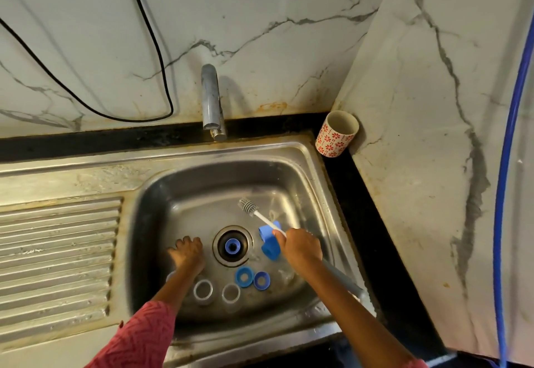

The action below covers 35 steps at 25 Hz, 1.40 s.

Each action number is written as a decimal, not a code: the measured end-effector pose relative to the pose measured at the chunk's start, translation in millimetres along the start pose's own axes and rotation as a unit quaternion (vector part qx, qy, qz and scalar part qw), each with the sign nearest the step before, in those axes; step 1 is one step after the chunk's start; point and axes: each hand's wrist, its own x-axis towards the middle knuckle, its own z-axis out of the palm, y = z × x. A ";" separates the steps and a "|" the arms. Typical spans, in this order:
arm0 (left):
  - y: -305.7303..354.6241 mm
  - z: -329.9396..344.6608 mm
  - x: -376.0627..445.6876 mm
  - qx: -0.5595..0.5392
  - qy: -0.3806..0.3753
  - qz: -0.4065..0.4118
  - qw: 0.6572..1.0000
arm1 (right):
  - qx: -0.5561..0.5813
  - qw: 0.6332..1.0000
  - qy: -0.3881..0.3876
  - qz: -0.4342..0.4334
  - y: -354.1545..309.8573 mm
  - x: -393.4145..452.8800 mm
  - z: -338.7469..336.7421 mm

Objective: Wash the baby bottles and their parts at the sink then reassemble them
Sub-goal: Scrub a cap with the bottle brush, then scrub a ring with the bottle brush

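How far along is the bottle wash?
Early. Done: bottles are apart, with blue rings and clear bottles loose in the sink. In hand: the right hand grips the bottle brush; the left hand reaches into the basin. Left: the tap shows no water, so scrubbing, rinsing and reassembly remain.

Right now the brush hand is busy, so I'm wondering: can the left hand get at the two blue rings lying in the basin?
Probably yes. The left hand rests in the basin holding nothing, and the two blue rings lie uncovered to its right, near the drain. The right hand grips the brush farther right, apparently clear.
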 end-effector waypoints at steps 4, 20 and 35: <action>8.9 -12.4 0.2 -0.066 0.094 0.049 0.992 | 0.032 0.999 0.034 0.027 5.4 -0.5 2.4; 162.5 -11.6 38.3 -0.262 -0.004 0.232 0.937 | 0.081 0.994 0.044 0.056 40.8 -6.0 0.9; -16.1 -162.6 -10.7 -0.514 0.151 -0.013 0.844 | 0.104 0.993 0.042 -0.041 -20.6 2.5 -9.0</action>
